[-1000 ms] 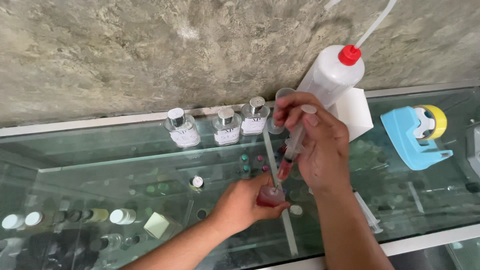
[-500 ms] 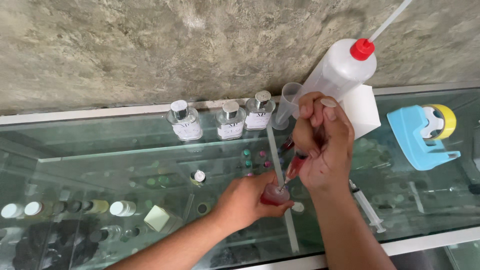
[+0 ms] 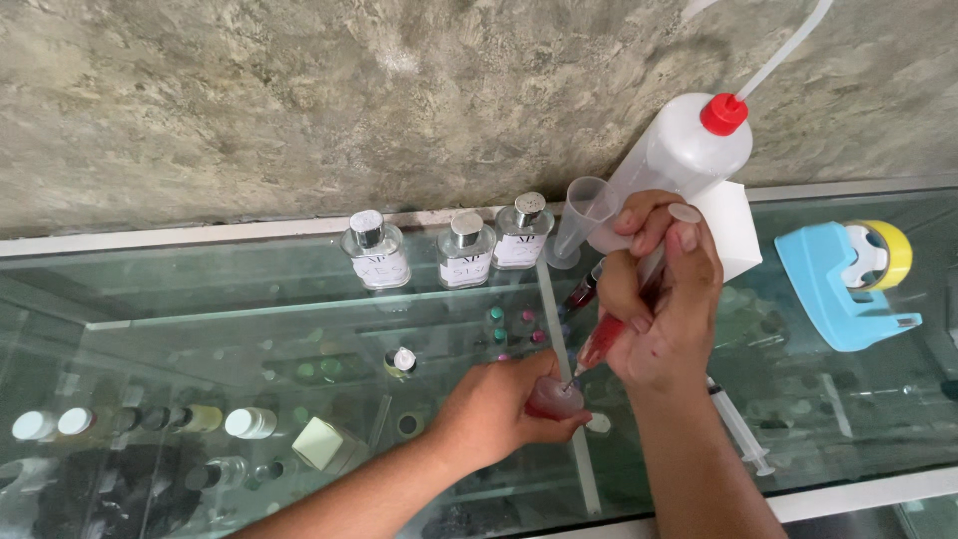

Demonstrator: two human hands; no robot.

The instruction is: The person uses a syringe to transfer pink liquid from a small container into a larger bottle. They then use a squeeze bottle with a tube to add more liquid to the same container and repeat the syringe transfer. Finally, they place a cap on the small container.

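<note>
The wall [image 3: 249, 100] is rough, matt plaster; the counter [image 3: 200, 299] is glossy glass. The syringe [image 3: 609, 334] and vial [image 3: 555, 397] are clear and shiny, the wash bottle [image 3: 679, 160] cloudy plastic, and the perfume bottles' [image 3: 374, 262] caps bright metal.

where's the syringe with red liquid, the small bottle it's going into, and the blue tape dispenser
syringe with red liquid [image 3: 602, 339], head view, on the red-filled barrel
small bottle [image 3: 555, 398], head view, on its reddish body beside the fingers
blue tape dispenser [image 3: 833, 289], head view, on the blue body

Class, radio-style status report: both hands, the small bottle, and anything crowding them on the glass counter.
Left hand grips small bottle of red liquid. Right hand holds syringe, needle at bottle mouth. Spare syringe lies beside right wrist; nothing blocking.
</note>
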